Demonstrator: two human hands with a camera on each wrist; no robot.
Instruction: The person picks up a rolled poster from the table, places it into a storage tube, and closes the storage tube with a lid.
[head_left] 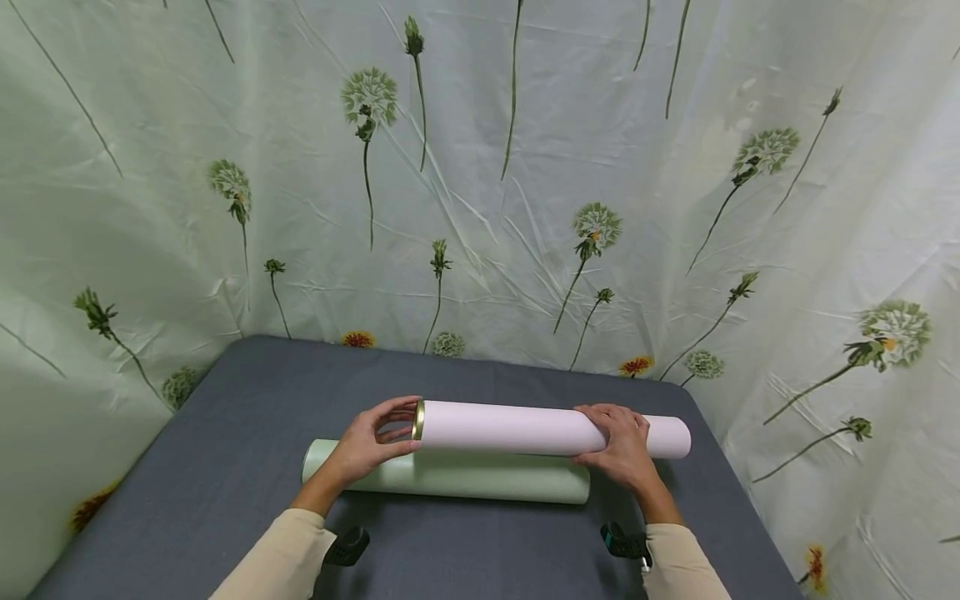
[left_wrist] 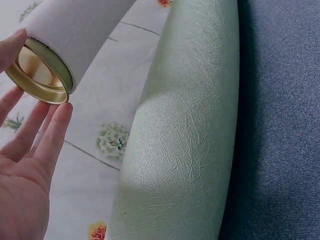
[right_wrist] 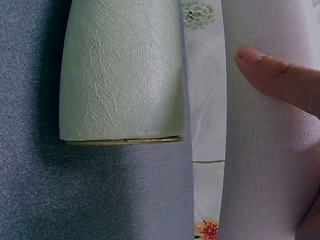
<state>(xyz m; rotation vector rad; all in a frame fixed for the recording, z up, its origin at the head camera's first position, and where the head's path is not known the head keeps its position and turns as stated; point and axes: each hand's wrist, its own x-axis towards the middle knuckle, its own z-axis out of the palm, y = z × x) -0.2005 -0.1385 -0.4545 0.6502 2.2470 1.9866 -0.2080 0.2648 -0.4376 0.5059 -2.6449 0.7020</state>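
Note:
A pale pink tube (head_left: 510, 427) with a gold metal end rim (left_wrist: 37, 75) is held up crosswise, above the green tube. At its left end my left hand (head_left: 367, 446) pinches the gold rim, thumb on one side and fingertips (left_wrist: 62, 112) on the other. My right hand (head_left: 621, 446) grips the pink tube from above, nearer its right end, with the thumb (right_wrist: 270, 75) along its near side. Under it the textured light green tube (head_left: 465, 477) lies on the table, partly hidden behind the pink tube and my left hand.
A dark blue-grey cloth covers the table (head_left: 465, 550). A white curtain (head_left: 480, 208) printed with dandelions hangs along the table's back and sides. Dark devices are strapped at the left wrist (head_left: 348, 546) and right wrist (head_left: 622, 542), close over the table.

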